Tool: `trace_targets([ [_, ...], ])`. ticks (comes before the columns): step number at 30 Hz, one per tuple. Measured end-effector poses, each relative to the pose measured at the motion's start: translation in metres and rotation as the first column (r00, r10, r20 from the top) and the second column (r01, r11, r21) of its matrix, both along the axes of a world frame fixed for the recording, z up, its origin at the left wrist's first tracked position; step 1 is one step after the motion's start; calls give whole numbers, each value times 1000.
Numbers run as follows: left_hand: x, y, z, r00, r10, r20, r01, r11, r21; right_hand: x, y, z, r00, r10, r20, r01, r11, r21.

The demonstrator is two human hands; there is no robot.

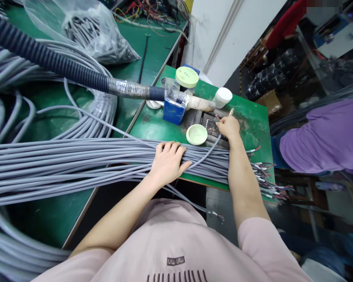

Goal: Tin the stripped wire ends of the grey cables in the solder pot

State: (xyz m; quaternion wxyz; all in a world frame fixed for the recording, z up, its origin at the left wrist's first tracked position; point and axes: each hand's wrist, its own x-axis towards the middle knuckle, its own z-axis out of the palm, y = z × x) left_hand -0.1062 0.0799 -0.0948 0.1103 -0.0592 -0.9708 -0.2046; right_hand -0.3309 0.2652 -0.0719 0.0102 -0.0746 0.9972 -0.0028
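Observation:
A thick bundle of grey cables [106,156] runs across the bench from the left, with stripped coloured wire ends [264,172] at its right. My left hand [169,160] lies on top of it, fingers spread and thumb out. One grey cable [210,149] curves up from under that hand to my right hand [229,126], whose fingers are closed around its end. Small reddish wires show at the fingertips, above a dark metal block with a square shiny surface [212,127]. A short tan stick [231,112] shows just behind the right hand; whether it is held is unclear.
A black corrugated hose [61,66] ends beside a blue box [174,111]. Around the block are a pale green dish [197,134], a white tub [222,97] and a round lid [187,76]. Coiled cables and a plastic bag [100,35] lie left. A person in purple [326,135] is right.

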Motion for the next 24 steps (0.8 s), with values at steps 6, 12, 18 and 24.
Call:
trace_targets([
  [6,0,0,0,1000,0,-7,0,1000,-3,0,-1,1,1000,-1,6,1,1000,1],
  [12,-1,0,-1,1000,-3,-15,3,1000,18,1,-1,-2,1000,-10,1,10,1000,-18],
  [18,-1,-1,-3,1000,-11,-20,11,1000,2,4,8,8,994,-11,-109,-10,981,-192],
  [24,-1,-4,-5,999,-21,-39,22,999,30,56,25,34,967,77,-243,-227,696,-681],
])
